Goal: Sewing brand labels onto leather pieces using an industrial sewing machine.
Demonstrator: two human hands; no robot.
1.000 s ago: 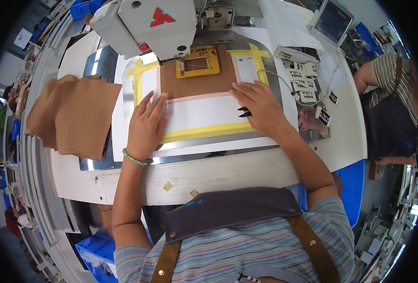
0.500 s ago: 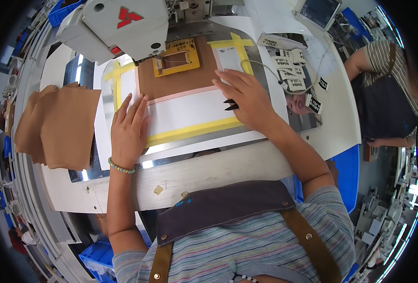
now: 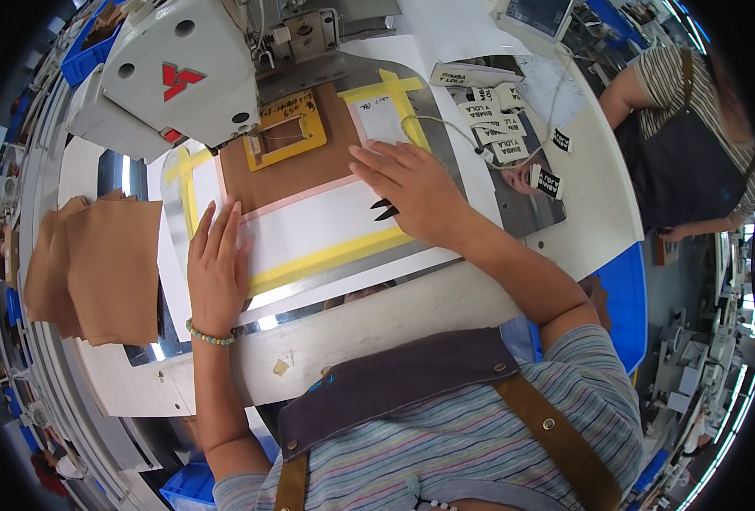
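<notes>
Judging by how things lie, we have the brown piece (image 3: 296, 180) set in place: it rests within the pink border (image 3: 302, 198) on the white sheet (image 3: 322, 218), and the yellow frame (image 3: 315, 128) sits on top of it. Whether any stitching is finished inside the frame's window, we cannot tell — the detail is too small. A stack of brown pieces (image 3: 113, 272) lies apart on the left of the table (image 3: 428, 308), so there may well be more to do.

Our left hand (image 3: 218, 279) is open and flat, fingertips at the near left corner of the border. Our right hand (image 3: 426, 194) spreads its upper fingers at the near right corner, while a black two-pointed tool (image 3: 384, 209) is tucked in its grip.

The machine head (image 3: 181, 89) overhangs the far left and hides part of the work. To the right, white labels (image 3: 498, 128) lie bunched, and a pale cord (image 3: 447, 123) loops over to the yellow tape (image 3: 330, 263) — close enough to snag, we think.
</notes>
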